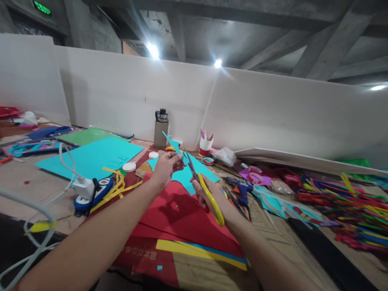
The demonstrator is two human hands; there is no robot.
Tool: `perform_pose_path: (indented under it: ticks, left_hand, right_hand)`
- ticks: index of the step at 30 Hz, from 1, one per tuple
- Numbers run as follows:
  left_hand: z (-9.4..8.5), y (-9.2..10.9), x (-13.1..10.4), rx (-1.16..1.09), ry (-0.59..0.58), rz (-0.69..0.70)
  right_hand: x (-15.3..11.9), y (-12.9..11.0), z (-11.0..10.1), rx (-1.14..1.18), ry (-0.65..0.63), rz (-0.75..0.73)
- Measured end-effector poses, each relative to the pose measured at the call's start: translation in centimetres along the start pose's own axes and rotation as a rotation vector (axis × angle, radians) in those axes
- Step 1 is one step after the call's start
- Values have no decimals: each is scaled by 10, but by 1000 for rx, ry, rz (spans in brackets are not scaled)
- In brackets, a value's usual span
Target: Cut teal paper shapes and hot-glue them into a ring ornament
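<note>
White panels [121, 89] back a cluttered worktable [18, 178], yellow-handled scissors [209, 195] held above it.

The scissors [209, 194] are showing smooth plastic handles and metal blades; the turquoise piece [173, 143] is looking matt and papery. Near, the red sheet [190, 220] is appearing matt. Far, the bottle [160, 135] is showing translucent plastic, the bag [225, 156] crinkled film. Left, the power strip [103, 192] is displaying glossy plastic; right, the strands [348, 210] are looking fuzzy
</note>
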State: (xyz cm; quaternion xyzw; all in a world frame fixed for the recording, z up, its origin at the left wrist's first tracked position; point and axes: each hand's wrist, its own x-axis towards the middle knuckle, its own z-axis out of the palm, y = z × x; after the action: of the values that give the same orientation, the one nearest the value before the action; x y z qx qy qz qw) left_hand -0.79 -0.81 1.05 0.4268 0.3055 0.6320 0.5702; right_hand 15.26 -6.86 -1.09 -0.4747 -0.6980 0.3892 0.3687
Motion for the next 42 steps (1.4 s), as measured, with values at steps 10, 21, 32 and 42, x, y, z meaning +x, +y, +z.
perform_pose_path:
  ticks: [10, 21, 32, 42]
  left_hand:
    - [2, -2, -2, 3, 0, 21]
    - [1, -6, -3, -3, -31, -10]
    - [1, -7, -3, -39, -38, -7]
    - [-1, -9, 0, -46, -50, -20]
  right_hand:
    - [-2, -1, 2, 207, -53, 80]
    - [-1, 1, 5, 278, -29, 133]
    - [-2, -2, 3, 280, -51, 142]
    - [2, 3, 5, 298, -67, 138]
